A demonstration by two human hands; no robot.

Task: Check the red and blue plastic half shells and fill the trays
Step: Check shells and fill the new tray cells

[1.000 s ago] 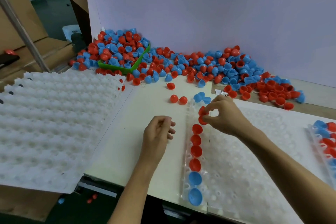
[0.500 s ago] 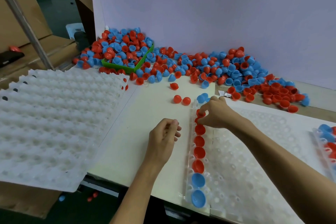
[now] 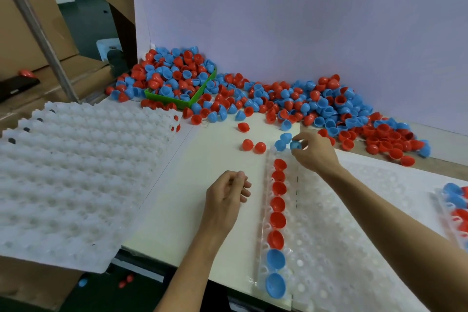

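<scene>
**Inspector:** Report the right hand.

**Clerk:** The right hand point(image 3: 314, 151) pinches a blue half shell point(image 3: 295, 145) between thumb and fingertips, at the far end of the clear tray point(image 3: 329, 248). Two more blue shells point(image 3: 283, 140) lie loose just beside it on the worktop point(image 3: 202, 185).

**Inspector:** The left hand?

**Clerk:** The left hand point(image 3: 225, 197) rests near the middle of the worktop, just left of the tray, fingers loosely curled. Whether anything sits inside them I cannot tell.

**Inspector:** Tray contents?

**Clerk:** The tray's left column holds six red shells point(image 3: 278, 204), then two blue ones point(image 3: 275, 272) at the near edge. The rest of it shows bare cells.

**Inspector:** Stock?

**Clerk:** A mixed heap of red and blue shells point(image 3: 291, 101) runs along the far edge against the white board point(image 3: 304, 20), overflowing a green bin point(image 3: 182, 101) at the far left. Two red shells point(image 3: 253, 145) lie apart, mid-worktop. A white moulded tray point(image 3: 76, 172) covers the left side.
</scene>
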